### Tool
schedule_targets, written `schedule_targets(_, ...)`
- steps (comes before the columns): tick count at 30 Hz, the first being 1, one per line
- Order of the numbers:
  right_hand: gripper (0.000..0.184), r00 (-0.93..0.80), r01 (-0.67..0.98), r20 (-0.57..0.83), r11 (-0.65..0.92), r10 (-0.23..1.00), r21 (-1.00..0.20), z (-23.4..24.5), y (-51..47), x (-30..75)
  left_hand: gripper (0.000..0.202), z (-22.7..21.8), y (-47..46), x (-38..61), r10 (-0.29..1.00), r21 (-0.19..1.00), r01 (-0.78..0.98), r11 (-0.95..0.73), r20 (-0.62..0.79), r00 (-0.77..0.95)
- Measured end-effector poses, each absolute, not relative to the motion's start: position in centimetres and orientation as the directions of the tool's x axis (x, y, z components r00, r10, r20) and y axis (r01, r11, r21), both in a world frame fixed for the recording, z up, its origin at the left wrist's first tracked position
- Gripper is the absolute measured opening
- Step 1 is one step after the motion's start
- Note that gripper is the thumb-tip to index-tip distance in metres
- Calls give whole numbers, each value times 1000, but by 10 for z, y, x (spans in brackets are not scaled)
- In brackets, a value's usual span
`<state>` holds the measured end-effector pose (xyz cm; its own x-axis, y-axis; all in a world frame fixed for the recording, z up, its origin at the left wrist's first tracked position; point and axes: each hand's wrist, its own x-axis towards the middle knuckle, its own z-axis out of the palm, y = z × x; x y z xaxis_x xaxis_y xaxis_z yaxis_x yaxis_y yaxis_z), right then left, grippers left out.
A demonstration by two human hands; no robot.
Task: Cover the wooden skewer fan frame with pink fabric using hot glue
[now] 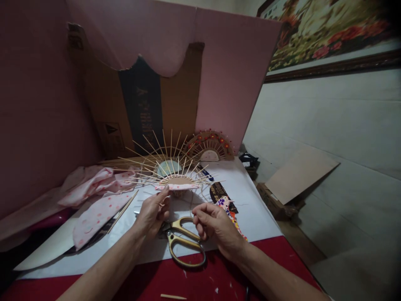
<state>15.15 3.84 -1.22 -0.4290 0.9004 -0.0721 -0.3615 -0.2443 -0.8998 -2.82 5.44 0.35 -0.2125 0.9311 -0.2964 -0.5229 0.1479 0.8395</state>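
My left hand (pixel 154 212) pinches the lower edge of a half-round cardboard fan (pixel 180 180), from which thin wooden sticks spread outward. A strip of white fabric with pink dots (pixel 184 187) runs along that edge. To the right and lower, my right hand (pixel 216 225) has its fingertips pressed together; what they hold, if anything, is too small to make out. Between both hands lie scissors with gold-coloured handles (pixel 173 246), their blades partly hidden by my left hand. Behind the held fan is a second stick fan (pixel 169 167) with a pale green centre.
A finished-looking arch with red flowers (pixel 213 144) leans at the back. Pink dotted cloth (pixel 100 213) lies at left, beside loose sticks (pixel 123 212). Patterned fabric scraps (pixel 226 205) and a blue cutter (pixel 206 172) lie right. Pink board (pixel 232 75) walls the back.
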Motion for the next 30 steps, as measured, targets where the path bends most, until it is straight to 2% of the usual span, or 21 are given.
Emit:
schedule_targets(5,19,-396,-279,5,-115,918,-953,-13,37,151,27,10,38,-32,925,787,-587,191,-345,-162)
schedule_targets(8,11,-292,-108,177,151,940,-983,-10,33,151,33,14,29,-30,932,707,-661,251,-361,-32)
schedule_targets(10,8,-258,63,359,386,897,-920,-5,28,149,42,16,25,-26,920,650,-688,324,-386,68)
schedule_targets(12,12,-300,200,495,561,816,-803,0,24,145,49,16,23,-22,904,611,-692,384,-400,149)
schedule_targets(15,15,-400,341,560,684,726,-644,4,21,137,51,14,19,-14,904,598,-681,423,-330,271)
schedule_targets(18,11,-473,502,536,713,700,-489,5,21,128,46,14,12,-7,904,650,-636,416,-220,365)
schedule_targets(21,5,-520,558,469,700,714,-446,6,24,123,44,13,6,-2,922,738,-575,353,-168,350)
schedule_targets(24,8,-507,499,411,647,758,-576,7,29,121,43,10,5,-2,936,784,-546,297,-127,327)
schedule_targets(28,12,-326,300,303,402,895,-865,6,34,125,31,6,8,-7,955,839,-474,267,-164,247)
schedule_targets(30,13,-289,237,270,342,919,-909,5,35,129,25,4,10,-9,963,887,-389,249,-185,195)
